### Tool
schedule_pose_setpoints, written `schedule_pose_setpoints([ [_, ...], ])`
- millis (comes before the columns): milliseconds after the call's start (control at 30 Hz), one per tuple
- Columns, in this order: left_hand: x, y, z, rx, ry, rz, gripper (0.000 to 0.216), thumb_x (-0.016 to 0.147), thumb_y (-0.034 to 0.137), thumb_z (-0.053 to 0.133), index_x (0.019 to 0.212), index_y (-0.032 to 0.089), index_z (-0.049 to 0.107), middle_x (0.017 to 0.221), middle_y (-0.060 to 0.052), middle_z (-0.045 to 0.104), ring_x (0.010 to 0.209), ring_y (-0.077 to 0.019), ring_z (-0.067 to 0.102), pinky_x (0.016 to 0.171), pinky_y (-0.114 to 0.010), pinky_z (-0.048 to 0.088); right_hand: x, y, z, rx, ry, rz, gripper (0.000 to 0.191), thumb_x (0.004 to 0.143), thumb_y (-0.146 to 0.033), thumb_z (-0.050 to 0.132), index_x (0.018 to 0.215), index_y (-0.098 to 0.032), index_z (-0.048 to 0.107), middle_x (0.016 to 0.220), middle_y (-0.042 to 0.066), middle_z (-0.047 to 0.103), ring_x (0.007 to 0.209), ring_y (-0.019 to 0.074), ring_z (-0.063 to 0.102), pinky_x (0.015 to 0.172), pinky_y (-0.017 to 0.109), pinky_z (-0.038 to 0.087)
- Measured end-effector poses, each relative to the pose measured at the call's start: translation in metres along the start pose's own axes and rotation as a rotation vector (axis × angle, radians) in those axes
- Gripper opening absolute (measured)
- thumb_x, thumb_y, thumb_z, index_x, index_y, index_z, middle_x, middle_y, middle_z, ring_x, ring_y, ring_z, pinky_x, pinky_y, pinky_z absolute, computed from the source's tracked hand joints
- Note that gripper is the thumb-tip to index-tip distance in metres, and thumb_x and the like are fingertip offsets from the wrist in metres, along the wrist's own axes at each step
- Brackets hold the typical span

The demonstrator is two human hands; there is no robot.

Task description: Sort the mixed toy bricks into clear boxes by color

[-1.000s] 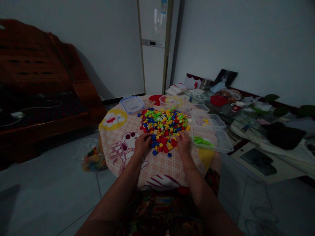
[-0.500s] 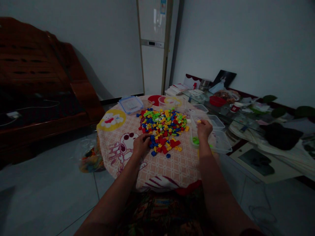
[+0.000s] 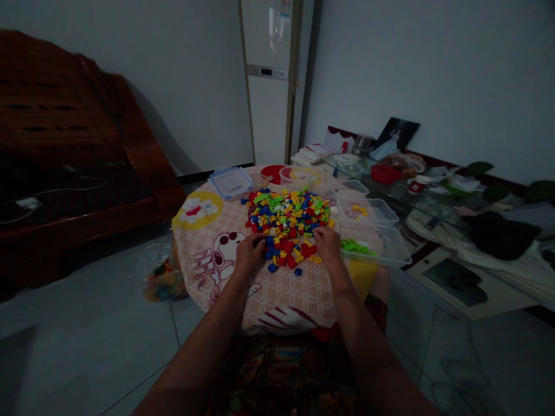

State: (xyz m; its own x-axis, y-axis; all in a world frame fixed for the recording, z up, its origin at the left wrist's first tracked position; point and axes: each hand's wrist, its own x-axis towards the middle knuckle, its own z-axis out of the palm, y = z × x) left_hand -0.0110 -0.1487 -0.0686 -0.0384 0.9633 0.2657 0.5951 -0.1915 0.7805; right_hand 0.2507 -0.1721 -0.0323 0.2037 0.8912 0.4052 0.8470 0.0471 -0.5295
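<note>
Mid-frame, the left hand (image 3: 250,254) and right hand (image 3: 328,245) curl narrowly at either side of the toy blocks (image 3: 288,219); I cannot tell if they hold any. Centre right, a clear box (image 3: 395,248) holds green blocks (image 3: 358,247); top centre, an air conditioner (image 3: 269,115).

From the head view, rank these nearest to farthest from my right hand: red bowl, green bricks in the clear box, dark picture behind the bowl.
From your right hand:
1. Green bricks: just to its right, in the clear box.
2. Red bowl: ahead and right.
3. Dark picture: farther back, beyond the bowl.
</note>
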Motion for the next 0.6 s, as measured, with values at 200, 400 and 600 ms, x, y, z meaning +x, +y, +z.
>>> schedule_pose_setpoints([
  [200,0.0,-0.002,0.002,-0.023,0.008,-0.013,0.033,0.084,0.024,0.058,0.107,0.022,0.081,0.114,-0.008,0.081,0.105,-0.0267,0.074,0.098,-0.04,0.056,-0.005,0.002,0.02,-0.201,-0.097,0.003,0.024,0.093,-0.018,0.064,0.112,-0.024,0.077,0.107,0.01,0.078,0.098,0.0244,0.071,0.084,0.032,0.05],
  [400,0.0,0.0,0.002,-0.019,0.009,-0.013,0.032,0.085,0.023,0.058,0.108,0.021,0.081,0.114,-0.008,0.081,0.106,-0.0269,0.074,0.098,-0.04,0.056,-0.002,-0.001,0.026,-0.236,-0.107,0.055,0.026,0.093,-0.016,0.06,0.114,-0.025,0.073,0.108,0.009,0.077,0.097,0.0234,0.071,0.082,0.031,0.049],
  [600,-0.001,0.003,-0.001,-0.01,0.002,-0.01,0.033,0.086,0.024,0.058,0.109,0.021,0.081,0.114,-0.008,0.081,0.106,-0.0272,0.074,0.098,-0.039,0.056,-0.006,0.003,0.028,-0.173,-0.066,0.046,0.016,0.09,-0.016,0.063,0.103,-0.023,0.069,0.097,0.005,0.075,0.091,0.0201,0.068,0.08,0.028,0.045],
])
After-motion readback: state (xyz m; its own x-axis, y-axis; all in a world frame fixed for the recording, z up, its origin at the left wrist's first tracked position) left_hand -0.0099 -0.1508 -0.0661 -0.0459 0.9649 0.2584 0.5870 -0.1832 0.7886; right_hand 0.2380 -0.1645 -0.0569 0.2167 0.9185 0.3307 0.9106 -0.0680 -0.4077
